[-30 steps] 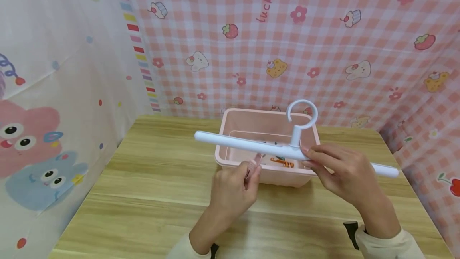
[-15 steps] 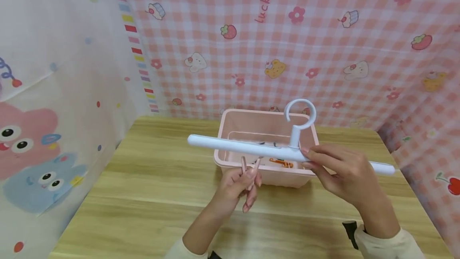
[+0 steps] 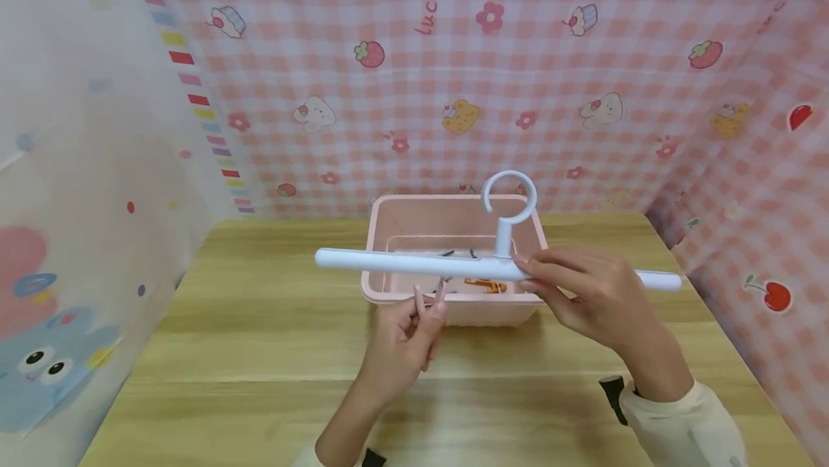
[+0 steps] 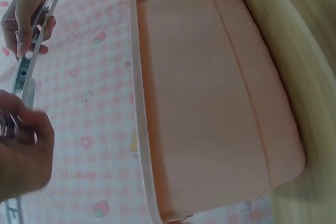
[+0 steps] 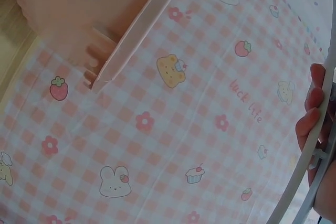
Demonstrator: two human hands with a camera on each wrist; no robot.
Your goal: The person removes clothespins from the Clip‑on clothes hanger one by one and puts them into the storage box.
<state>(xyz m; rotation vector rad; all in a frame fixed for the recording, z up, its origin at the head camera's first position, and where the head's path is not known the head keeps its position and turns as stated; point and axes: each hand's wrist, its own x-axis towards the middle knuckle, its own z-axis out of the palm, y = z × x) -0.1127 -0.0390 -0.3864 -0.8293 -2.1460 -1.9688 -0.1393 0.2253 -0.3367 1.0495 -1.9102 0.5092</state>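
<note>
My right hand (image 3: 592,301) pinches a pale blue-white clothes hanger (image 3: 388,261) just right of its stem, between thumb and fingers. The hanger's bar lies nearly level above the bin, with its round open hook (image 3: 532,201) pointing up. My left hand (image 3: 398,341) holds a small pink clip (image 3: 419,300) in front of the bin, its two slim ends sticking up past the thumb. In the left wrist view the hanger's underside (image 4: 25,72) shows grooves and small fittings. The right wrist view catches only part of the hanger (image 5: 294,192) and some fingertips.
A pink plastic bin (image 3: 479,314) stands on the wooden table (image 3: 259,352), behind the hands. Inside it lie an orange clip (image 3: 487,286) and several small dark pieces. A pink checked cloth (image 3: 414,100) hangs behind, with a white patterned sheet (image 3: 129,136) at the left.
My left hand has turned from a fist round the pink clip to a thumb-and-finger hold with both clip ends up. The head view has swung right; the right hand's hold is the same.
</note>
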